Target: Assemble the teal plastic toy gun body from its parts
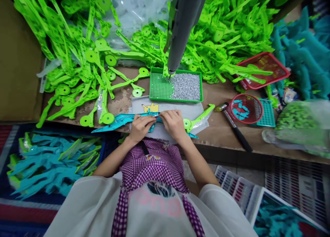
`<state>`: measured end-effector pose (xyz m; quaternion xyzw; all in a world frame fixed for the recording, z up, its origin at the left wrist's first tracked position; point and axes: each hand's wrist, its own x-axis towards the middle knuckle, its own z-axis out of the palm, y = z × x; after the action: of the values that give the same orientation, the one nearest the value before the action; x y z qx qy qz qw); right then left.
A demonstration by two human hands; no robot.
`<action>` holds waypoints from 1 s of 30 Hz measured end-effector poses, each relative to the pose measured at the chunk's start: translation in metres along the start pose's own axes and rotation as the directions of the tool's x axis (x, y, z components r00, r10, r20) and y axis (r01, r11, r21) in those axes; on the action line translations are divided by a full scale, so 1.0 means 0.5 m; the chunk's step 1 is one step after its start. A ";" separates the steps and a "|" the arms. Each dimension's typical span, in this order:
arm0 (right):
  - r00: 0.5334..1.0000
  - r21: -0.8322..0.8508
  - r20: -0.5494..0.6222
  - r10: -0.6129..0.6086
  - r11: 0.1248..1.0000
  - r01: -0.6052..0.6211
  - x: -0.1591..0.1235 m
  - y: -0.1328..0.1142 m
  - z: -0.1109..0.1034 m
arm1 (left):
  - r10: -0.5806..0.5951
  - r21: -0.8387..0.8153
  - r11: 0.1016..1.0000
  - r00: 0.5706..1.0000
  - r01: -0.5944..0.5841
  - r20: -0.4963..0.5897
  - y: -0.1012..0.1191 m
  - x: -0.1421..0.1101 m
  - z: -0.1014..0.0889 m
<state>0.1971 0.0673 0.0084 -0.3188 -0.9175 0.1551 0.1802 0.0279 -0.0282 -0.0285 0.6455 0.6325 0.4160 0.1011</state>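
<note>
Teal plastic, long and tapering, is what both hands are busy with: the teal part [121, 120] lies crosswise at the middle of the worktop's [213, 132] near edge, over a grey cloth [177, 108]. The left hand [140, 127] and right hand [174, 124] meet at its middle, fingers pinched close together on it; a small dark bit shows between their tips, too tiny for me to name. I'd judge the part light and stiff, a little slippery where it shines, with thin ends that might bend or snap, so the thicker middle seems the safest hold.

Just beside the right hand lies a lime piece [199, 119]. Behind the cloth sits a green basket [160, 84] with tiny metal pieces [187, 86] in its right side, and a grey powered driver [184, 30] hangs above it. Towards the worktop's right end, a hammer [238, 133] lies near a round red basket [260, 111]. Lime parts [69, 47] heap along the back edge and left corner.
</note>
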 end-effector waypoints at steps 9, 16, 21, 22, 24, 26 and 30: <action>0.988 0.006 0.129 -0.083 0.997 0.083 0.039 0.030 0.015 | 0.007 0.022 1.000 0.996 -0.009 0.089 -0.001 -0.004 -0.004; 0.961 -0.107 0.209 -0.179 0.973 0.205 0.051 0.044 0.013 | -0.003 0.045 0.999 0.996 -0.001 0.088 0.000 -0.002 0.000; 0.972 -0.068 0.173 -0.160 0.982 0.174 0.051 0.048 0.016 | -0.005 0.045 0.999 0.997 0.002 0.074 0.006 0.003 0.001; 0.972 -0.075 0.170 -0.161 0.982 0.176 0.050 0.048 0.016 | 0.000 0.044 0.999 0.998 -0.003 0.063 0.007 0.003 0.001; 0.969 -0.097 0.176 -0.173 0.977 0.192 0.048 0.046 0.017 | 0.007 0.044 0.999 0.999 -0.009 0.049 0.009 0.004 0.002; 0.969 -0.111 0.175 -0.174 0.975 0.195 0.047 0.043 0.014 | -0.001 0.045 0.999 0.999 -0.002 0.054 0.009 0.003 0.003; 0.959 -0.114 0.200 -0.199 0.968 0.224 0.050 0.042 -0.001 | -0.016 0.055 0.998 0.998 0.013 0.061 0.009 0.001 0.005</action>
<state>0.1900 0.0994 0.0062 -0.2141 -0.9677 0.1014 0.0865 0.0328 -0.0274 -0.0271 0.6559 0.6449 0.3779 0.1055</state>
